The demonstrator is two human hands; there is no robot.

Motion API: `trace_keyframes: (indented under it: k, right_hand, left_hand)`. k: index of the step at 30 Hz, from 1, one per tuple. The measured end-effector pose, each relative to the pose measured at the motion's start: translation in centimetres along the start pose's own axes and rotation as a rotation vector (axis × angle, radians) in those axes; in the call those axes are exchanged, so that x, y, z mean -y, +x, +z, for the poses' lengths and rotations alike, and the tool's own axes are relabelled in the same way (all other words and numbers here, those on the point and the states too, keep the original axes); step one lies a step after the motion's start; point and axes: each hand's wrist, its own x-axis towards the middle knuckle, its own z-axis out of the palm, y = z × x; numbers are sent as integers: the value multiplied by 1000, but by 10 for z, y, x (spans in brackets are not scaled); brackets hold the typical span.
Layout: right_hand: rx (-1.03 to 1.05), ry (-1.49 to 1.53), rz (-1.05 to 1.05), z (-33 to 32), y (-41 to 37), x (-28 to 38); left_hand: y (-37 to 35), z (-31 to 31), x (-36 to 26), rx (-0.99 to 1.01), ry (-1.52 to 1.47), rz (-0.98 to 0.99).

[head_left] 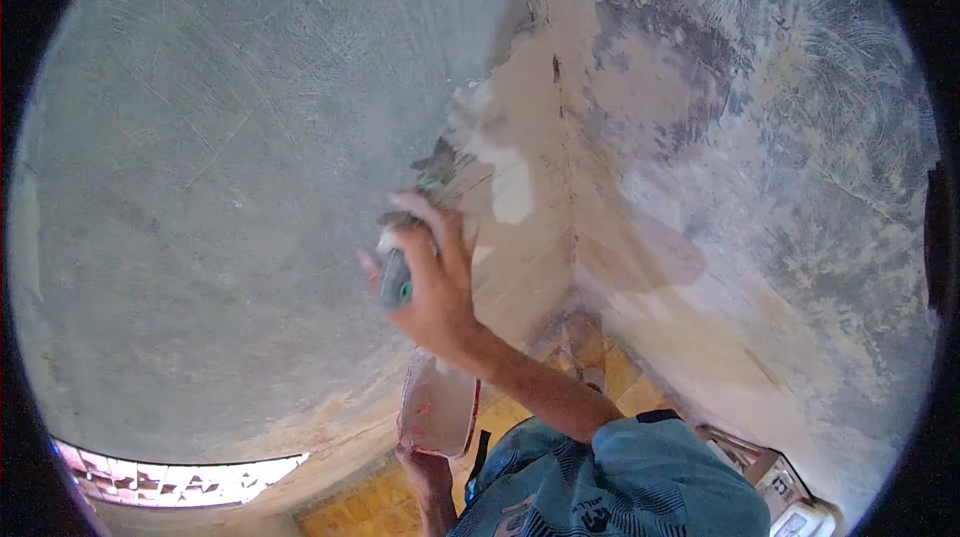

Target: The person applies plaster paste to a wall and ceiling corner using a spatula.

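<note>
My right hand [435, 277] is raised against the grey plastered wall [230, 137], its fingers wrapped round a scraper with a grey handle [396, 279]. The tool's far end, near a dark patch on the wall, is blurred and partly hidden by the fingers. Below it, my left hand [427, 467] grips the lower end of a whitish rectangular tray [440, 402] with reddish marks and a dark red rim. The tray's upper end lies just under my right wrist.
A wall corner [568, 167] runs down the middle, with a patchy wall [800, 137] on the right. Yellow floor tiles [590, 347] show below. A bright latticed opening [180, 480] is at lower left, and boxed items [780, 487] stand at lower right.
</note>
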Motion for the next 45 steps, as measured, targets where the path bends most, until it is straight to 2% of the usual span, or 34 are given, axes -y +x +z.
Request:
trace_keyframes:
  k: [5, 7, 10, 13, 19, 25, 28, 29, 32, 35, 41, 45]
  right_hand:
    - [43, 26, -13, -17, -7, 21]
    - [-3, -6, -15, -26, -3, 9]
    - [-59, -259, -23, -44, 17, -15]
    - [-110, -293, -65, -50, 30, -42]
    - [-136, -211, -91, -37, 29, -44]
    - [35, 41, -14, -18, -4, 11]
    - [-37, 115, -4, -29, 0, 20]
    - [-33, -28, -45, -38, 7, 15]
    - [-135, -151, 28, -57, 37, -8]
    - [-243, -253, -106, -66, 62, -39]
    - [-198, -205, -65, -73, 72, -48]
    - [-190, -202, -116, -70, 71, -52]
  left_hand:
    - [-1, 2, -1, -7, -31, -1]
    - [-1, 4, -2, -9, -14, -10]
    - [-1, 4, -2, -14, -6, -26]
    - [-3, 6, -1, -28, -14, -30]
    - [-5, 4, 0, -27, -40, -38]
    - [-5, 17, -4, -28, -50, -11]
    - [-3, 21, -5, -11, -11, 23]
    - [-2, 21, -5, -5, -1, 23]
    - [-5, 28, -9, -25, -12, 7]
    - [-5, 32, -6, -19, -27, 16]
    - [0, 22, 2, -5, -75, -29]
    - [3, 20, 2, -11, -127, -66]
